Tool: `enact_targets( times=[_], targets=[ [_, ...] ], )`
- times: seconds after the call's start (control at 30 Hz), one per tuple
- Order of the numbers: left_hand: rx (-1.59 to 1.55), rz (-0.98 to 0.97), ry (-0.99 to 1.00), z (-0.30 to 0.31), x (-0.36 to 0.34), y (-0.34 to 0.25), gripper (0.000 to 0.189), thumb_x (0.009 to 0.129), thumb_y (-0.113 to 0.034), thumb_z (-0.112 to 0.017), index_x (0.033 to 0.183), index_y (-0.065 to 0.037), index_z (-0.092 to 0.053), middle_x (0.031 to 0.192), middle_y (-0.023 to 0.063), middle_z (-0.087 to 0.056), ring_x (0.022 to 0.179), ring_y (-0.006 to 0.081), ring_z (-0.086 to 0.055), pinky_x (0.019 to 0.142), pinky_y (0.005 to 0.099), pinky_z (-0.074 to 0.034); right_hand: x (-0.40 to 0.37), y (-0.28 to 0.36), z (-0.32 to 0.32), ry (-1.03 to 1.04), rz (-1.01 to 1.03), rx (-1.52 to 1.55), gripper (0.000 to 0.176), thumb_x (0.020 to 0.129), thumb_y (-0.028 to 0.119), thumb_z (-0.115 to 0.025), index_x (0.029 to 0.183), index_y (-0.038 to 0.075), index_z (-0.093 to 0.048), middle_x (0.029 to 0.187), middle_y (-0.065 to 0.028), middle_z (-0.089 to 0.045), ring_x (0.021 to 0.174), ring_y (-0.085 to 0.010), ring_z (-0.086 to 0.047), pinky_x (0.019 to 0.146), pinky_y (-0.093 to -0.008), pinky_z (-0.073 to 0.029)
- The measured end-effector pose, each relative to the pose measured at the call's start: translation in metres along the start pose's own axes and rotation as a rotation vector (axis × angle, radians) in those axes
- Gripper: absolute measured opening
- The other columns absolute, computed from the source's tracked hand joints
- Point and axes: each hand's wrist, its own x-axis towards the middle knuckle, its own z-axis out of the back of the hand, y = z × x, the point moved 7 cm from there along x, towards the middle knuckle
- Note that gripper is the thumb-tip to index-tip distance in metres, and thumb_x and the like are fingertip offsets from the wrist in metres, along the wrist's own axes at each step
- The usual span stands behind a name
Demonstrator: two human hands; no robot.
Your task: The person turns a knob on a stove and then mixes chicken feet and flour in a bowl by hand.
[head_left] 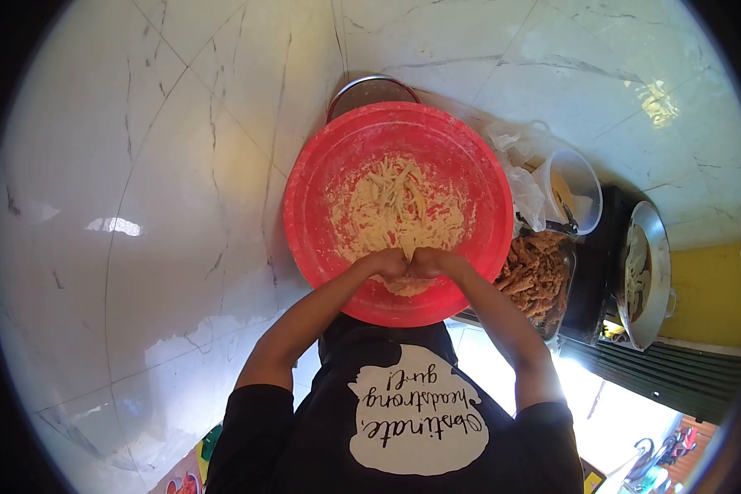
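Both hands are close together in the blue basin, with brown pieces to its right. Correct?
Not quite: the basin is red, as the head view shows. The rest stands: left hand and right hand close together in it, brown pieces to its right.

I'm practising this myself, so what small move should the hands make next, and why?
Probably turn the pale strips through the loose powder: the strips look bunched on top, powder lies around them in the red basin, and the left hand and right hand are close together at its near side.
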Motion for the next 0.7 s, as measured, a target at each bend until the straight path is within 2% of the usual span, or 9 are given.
enact_targets(
  times=[0.1,0.2,0.23,0.37,0.5,0.57,0.6,0.67,0.7],
  targets=[
    [0.014,-0.038,-0.012,0.027,-0.014,-0.016,0.026,0.075,-0.019,-0.05,0.082,0.002,-0.063,0.078,0.022,-0.062,0.079,0.0302,-0.062,0.07,0.0382,-0.047,-0.01,-0.004,0.016,-0.024,0.052,0.1,0.028,0.076,0.022,-0.051,0.095,0.003,-0.062,0.092,-0.0196,-0.061,0.087,-0.0309,-0.059,0.077,-0.036,-0.045],
    [-0.269,0.248,-0.195,0.054,-0.025,0.001,0.026,0.075,-0.014,-0.046,0.088,0.003,-0.062,0.081,0.0242,-0.061,0.085,0.0307,-0.061,0.073,0.0384,-0.047,-0.019,-0.006,0.033,-0.155,0.033,0.125,0.029,0.074,0.017,-0.05,0.097,0.003,-0.06,0.095,-0.021,-0.06,0.089,-0.0318,-0.059,0.078,-0.0372,-0.045],
    [-0.136,0.236,-0.168,0.054,-0.023,0.004,0.026,0.075,-0.012,-0.045,0.089,0.003,-0.062,0.078,0.0244,-0.061,0.082,0.031,-0.061,0.072,0.0381,-0.048,-0.022,-0.006,0.041,-0.266,0.004,0.052,0.029,0.073,0.013,-0.049,0.098,0.002,-0.06,0.095,-0.0221,-0.059,0.09,-0.0322,-0.058,0.078,-0.0379,-0.046],
    [0.316,0.137,-0.173,0.027,-0.019,0.025,0.026,0.074,-0.009,-0.045,0.09,0.004,-0.06,0.078,0.0239,-0.061,0.073,0.0326,-0.063,0.067,0.0368,-0.05,-0.031,-0.007,0.029,-0.198,-0.177,-0.049,0.025,0.072,0.01,-0.048,0.089,-0.004,-0.06,0.093,-0.0243,-0.059,0.091,-0.0341,-0.058,0.077,-0.0382,-0.047],
    [0.212,0.141,0.054,0.011,-0.023,0.011,0.023,0.074,-0.007,-0.044,0.085,0.008,-0.058,0.083,0.0261,-0.06,0.07,0.0318,-0.063,0.059,0.037,-0.051,-0.03,0.007,0.017,-0.107,-0.109,-0.025,0.027,0.07,0.009,-0.048,0.088,-0.007,-0.059,0.091,-0.0277,-0.058,0.09,-0.0353,-0.058,0.075,-0.0385,-0.048],
    [-0.335,0.374,0.138,-0.006,-0.021,0.024,0.023,0.074,-0.006,-0.043,0.08,0.012,-0.056,0.088,0.0288,-0.058,0.075,0.0303,-0.063,0.054,0.0382,-0.051,-0.029,0.009,0.015,-0.085,-0.122,0.036,0.027,0.069,0.009,-0.047,0.086,-0.008,-0.059,0.091,-0.0286,-0.058,0.088,-0.0356,-0.059,0.074,-0.0387,-0.047],
    [-0.335,0.374,0.139,-0.011,-0.019,0.027,0.023,0.074,-0.006,-0.043,0.08,0.012,-0.056,0.088,0.0288,-0.058,0.075,0.0303,-0.063,0.054,0.0382,-0.051,-0.026,0.01,0.013,-0.107,-0.109,0.076,0.027,0.069,0.01,-0.047,0.084,-0.008,-0.059,0.09,-0.0287,-0.058,0.087,-0.0358,-0.059,0.073,-0.0385,-0.048],
    [-0.875,0.472,-0.038,-0.019,-0.018,0.039,0.02,0.073,-0.005,-0.043,0.075,0.012,-0.055,0.082,0.0279,-0.058,0.073,0.0287,-0.063,0.048,0.0381,-0.05,-0.021,0.006,0.01,-0.125,-0.097,0.116,0.026,0.069,0.011,-0.048,0.082,-0.009,-0.06,0.09,-0.0289,-0.058,0.087,-0.036,-0.059,0.071,-0.0383,-0.048],
    [-0.875,0.473,-0.039,-0.014,-0.02,0.038,0.02,0.073,-0.005,-0.043,0.075,0.012,-0.055,0.082,0.0279,-0.058,0.073,0.0287,-0.063,0.048,0.0381,-0.05,-0.018,0.0,0.008,-0.049,-0.132,0.224,0.027,0.069,0.011,-0.048,0.084,-0.008,-0.059,0.089,-0.0282,-0.059,0.086,-0.036,-0.059,0.072,-0.0383,-0.048]
  ],
)
